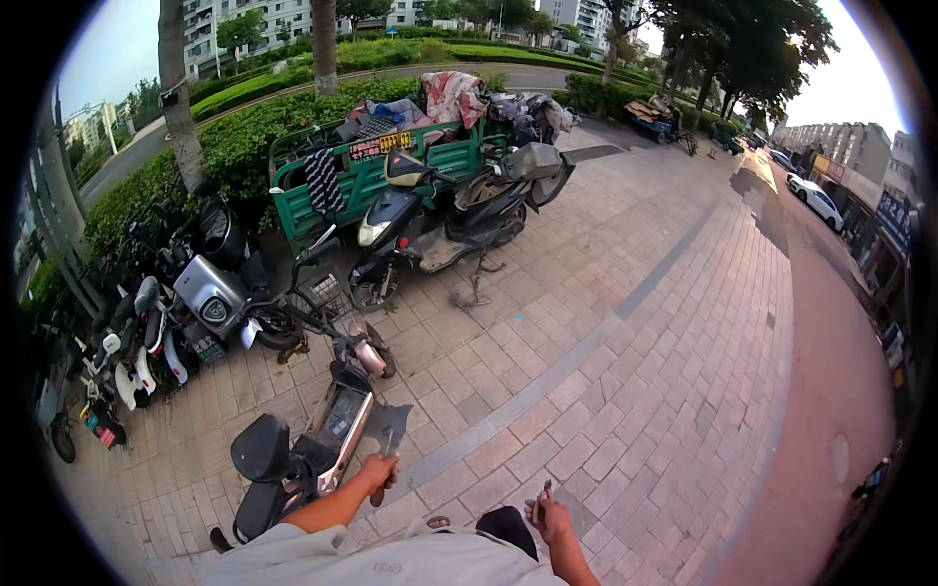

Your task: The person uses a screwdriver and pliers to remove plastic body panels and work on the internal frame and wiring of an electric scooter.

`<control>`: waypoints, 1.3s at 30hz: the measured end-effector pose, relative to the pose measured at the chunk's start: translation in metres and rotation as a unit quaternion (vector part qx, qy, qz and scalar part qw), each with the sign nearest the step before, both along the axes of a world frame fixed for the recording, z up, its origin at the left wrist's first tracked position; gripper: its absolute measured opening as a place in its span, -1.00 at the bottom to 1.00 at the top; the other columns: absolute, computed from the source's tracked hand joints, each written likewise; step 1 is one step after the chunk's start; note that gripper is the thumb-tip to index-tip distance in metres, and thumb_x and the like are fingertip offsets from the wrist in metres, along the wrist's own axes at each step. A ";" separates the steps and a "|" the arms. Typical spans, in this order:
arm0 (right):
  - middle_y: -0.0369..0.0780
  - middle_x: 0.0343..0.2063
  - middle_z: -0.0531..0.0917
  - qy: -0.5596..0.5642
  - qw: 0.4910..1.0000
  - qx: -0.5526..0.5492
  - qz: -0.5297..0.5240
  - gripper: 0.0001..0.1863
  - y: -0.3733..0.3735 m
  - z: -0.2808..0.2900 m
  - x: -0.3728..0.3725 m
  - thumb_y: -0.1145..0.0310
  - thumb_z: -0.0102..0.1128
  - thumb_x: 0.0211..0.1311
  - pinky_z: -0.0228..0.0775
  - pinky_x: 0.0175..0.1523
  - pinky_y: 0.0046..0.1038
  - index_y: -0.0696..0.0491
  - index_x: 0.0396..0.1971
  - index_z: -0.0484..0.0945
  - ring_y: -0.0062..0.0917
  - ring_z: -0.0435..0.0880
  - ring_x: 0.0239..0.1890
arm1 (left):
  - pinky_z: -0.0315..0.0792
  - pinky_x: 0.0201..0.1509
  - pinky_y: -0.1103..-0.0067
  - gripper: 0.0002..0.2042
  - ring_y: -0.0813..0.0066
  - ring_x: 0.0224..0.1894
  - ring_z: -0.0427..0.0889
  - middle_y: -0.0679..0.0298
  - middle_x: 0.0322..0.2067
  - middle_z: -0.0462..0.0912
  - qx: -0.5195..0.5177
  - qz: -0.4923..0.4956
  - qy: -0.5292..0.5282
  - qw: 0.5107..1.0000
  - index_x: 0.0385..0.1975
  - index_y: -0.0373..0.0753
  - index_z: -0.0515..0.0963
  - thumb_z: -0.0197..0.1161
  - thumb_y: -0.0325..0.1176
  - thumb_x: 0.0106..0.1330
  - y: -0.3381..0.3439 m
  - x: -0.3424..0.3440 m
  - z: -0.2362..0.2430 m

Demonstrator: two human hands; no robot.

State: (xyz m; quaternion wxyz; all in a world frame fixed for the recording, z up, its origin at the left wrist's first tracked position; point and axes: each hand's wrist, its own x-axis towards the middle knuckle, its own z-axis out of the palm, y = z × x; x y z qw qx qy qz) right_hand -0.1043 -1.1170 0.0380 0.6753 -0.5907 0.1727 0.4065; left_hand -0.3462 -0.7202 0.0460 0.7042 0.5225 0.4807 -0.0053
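Left hand (381, 472): we see the fingers curled in, apparently around the near end of a flat grey piece (391, 426); a brown rounded end (377, 496) shows below the fist, and we cannot tell whether both belong to one tool.
Flat grey piece: it reaches out past the knuckles, just beside the nearest scooter (342, 415); gripping one end probably leaves its broad face free.
Right hand (549, 515): held well apart over the paving (606, 381), fingers drawn narrow on a small dark item (548, 485), too small for us to name; a pinch likely suits its size.
Parked scooters: the nearest one stands on the paving at our left, while a dark scooter (430, 234) sits close against a green cart (303, 202); parking by the hedge (234, 176) presumably keeps the walkway open.
Cart load: we find cloth bundles (454, 98) heaped above the rails and a striped cloth (323, 182) draped over the side, perhaps to air.
Writing: the cart bears a yellow plate (396, 141) and a red strip (365, 149) with characters; a blue shop sign (893, 213) is lettered too. The pale shirt (391, 552) has a faint mark we cannot make out.
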 end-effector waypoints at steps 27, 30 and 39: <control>0.08 -0.28 0.72 -0.584 0.691 -0.096 0.415 -0.66 0.645 0.121 0.807 0.36 0.22 0.34 0.55 -0.16 -0.02 -0.01 0.10 0.55 0.08 0.71 -0.21 | 0.67 -0.09 0.40 -0.43 0.44 -0.04 0.63 0.23 0.07 0.56 -0.097 -0.045 -0.280 0.954 0.49 -0.05 0.20 -0.06 0.09 0.61 0.358 0.930 0.070; 0.10 -0.31 0.71 -0.523 0.736 -0.130 0.408 -0.68 0.675 0.124 0.889 0.33 0.20 0.38 0.52 -0.18 -0.03 0.03 0.09 0.54 0.13 0.69 -0.22 | 0.65 -0.11 0.51 -0.44 0.49 -0.09 0.66 0.22 0.04 0.62 -0.070 -0.154 -0.208 0.963 0.49 -0.06 0.24 -0.10 0.08 0.62 0.406 1.006 0.130; -0.14 -0.25 0.77 -0.334 0.842 -0.049 0.421 -0.66 0.803 0.047 1.122 0.37 0.09 0.46 0.59 -0.21 -0.44 0.20 0.13 0.53 -0.54 0.76 -0.30 | 0.44 -0.58 0.60 -0.54 0.54 -0.62 0.58 0.21 -0.33 0.71 0.027 0.142 -0.073 0.987 0.04 -0.31 0.51 0.05 0.03 0.57 0.555 1.152 0.007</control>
